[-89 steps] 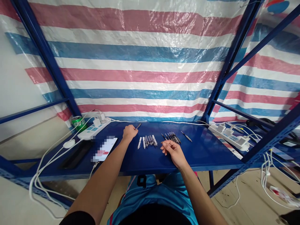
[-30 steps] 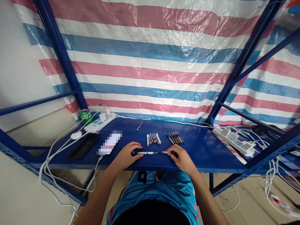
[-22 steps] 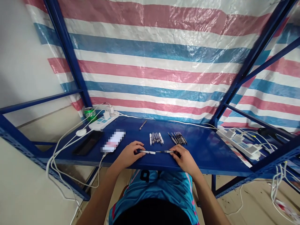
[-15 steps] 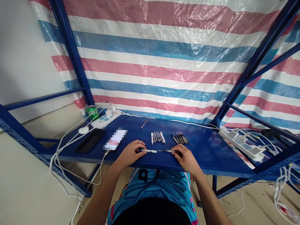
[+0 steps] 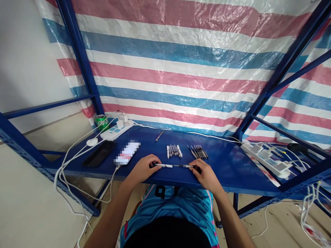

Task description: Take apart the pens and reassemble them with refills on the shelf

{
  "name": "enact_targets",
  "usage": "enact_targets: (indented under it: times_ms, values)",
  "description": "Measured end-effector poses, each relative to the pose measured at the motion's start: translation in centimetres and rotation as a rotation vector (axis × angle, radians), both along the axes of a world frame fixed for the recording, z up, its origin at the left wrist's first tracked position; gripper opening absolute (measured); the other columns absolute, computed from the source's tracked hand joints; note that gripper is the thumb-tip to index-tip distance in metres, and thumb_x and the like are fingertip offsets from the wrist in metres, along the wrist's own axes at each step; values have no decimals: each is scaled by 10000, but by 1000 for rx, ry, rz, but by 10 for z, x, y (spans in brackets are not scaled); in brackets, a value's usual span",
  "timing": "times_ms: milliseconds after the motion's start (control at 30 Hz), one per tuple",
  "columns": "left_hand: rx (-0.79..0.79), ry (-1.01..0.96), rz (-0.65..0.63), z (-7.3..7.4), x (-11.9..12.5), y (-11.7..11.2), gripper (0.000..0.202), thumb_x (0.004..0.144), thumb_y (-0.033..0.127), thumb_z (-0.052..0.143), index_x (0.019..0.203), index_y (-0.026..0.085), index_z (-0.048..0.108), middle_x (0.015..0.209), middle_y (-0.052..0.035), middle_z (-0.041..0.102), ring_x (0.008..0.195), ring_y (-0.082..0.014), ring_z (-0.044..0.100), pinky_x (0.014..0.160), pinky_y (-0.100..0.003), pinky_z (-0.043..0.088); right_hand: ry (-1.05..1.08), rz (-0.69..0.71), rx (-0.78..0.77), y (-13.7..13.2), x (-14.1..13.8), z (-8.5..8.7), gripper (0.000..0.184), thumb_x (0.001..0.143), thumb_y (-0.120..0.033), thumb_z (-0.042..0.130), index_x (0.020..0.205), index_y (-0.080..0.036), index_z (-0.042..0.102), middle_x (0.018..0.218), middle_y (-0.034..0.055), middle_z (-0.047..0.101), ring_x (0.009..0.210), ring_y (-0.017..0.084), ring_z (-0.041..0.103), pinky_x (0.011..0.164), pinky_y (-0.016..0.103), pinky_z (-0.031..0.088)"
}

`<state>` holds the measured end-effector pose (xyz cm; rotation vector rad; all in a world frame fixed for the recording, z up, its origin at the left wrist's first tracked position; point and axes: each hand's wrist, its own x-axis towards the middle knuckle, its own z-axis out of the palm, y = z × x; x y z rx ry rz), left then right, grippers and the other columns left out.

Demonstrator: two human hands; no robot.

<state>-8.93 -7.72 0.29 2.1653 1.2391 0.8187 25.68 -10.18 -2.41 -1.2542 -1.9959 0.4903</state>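
Observation:
My left hand pinches a slim white pen piece between thumb and fingers, its white end pointing right. Opposite it, my right hand grips a thinner, dark-and-clear pen piece whose narrow tip points left. The two pieces lie almost in one line low over the table, with a small gap between their ends. Just behind them is a row of white and greyish pen pieces. To its right lies a row of several dark, slim pen pieces. One single pen lies farther back.
On the blue table at left are a lit phone, a black phone, a power strip and a green can. Another power strip with cables is at right. Blue posts and a striped sheet stand behind.
Both hands and the two pen pieces hold nearly the same position. The camera view has shifted very slightly.

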Motion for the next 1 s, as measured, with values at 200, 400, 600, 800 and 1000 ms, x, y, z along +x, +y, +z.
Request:
enact_targets:
  times_ms: [200, 400, 600, 800, 1000]
  values:
    - [-32, -9, 14, -1, -1, 1, 306, 951, 540, 655, 1025, 270, 779, 1065, -47, 741, 876, -208, 664, 757, -314, 517, 0, 0, -8, -1, 0, 0, 260, 1043, -445, 573, 1131, -267, 742, 1102, 93, 707, 862, 250, 693, 805, 378, 574]
    - [-28, -8, 10, -1, -1, 1, 326, 946, 559, 651, 1013, 263, 773, 1052, -52, 741, 880, -214, 659, 764, -326, 513, 9, 6, -10, -1, 0, 0, 281, 1046, -462, 564, 1122, -259, 743, 1102, 100, 706, 858, 251, 688, 801, 383, 572]
    - [-53, -8, 46, -4, -2, 1, 310, 930, 537, 664, 1027, 257, 752, 1017, -53, 735, 872, -224, 658, 761, -336, 518, 14, 0, 8, -1, 0, -1, 287, 1043, -473, 567, 1122, -261, 744, 1116, 105, 706, 892, 262, 691, 818, 391, 575]
    - [-25, 8, 38, -3, 2, -1, 439, 940, 541, 647, 1294, 293, 726, 1188, -71, 720, 957, -246, 663, 831, -361, 539, 3, -11, 24, 0, 0, -1, 305, 1037, -491, 580, 1108, -260, 766, 1117, 111, 708, 951, 277, 699, 850, 397, 579]
    - [2, 48, -8, -3, 3, 0, 352, 1015, 492, 551, 1174, 313, 808, 1223, -71, 715, 1075, -268, 653, 930, -385, 525, -4, -13, 19, 0, 0, -2, 307, 1047, -476, 568, 1142, -269, 774, 1147, 112, 704, 988, 284, 705, 884, 413, 579]
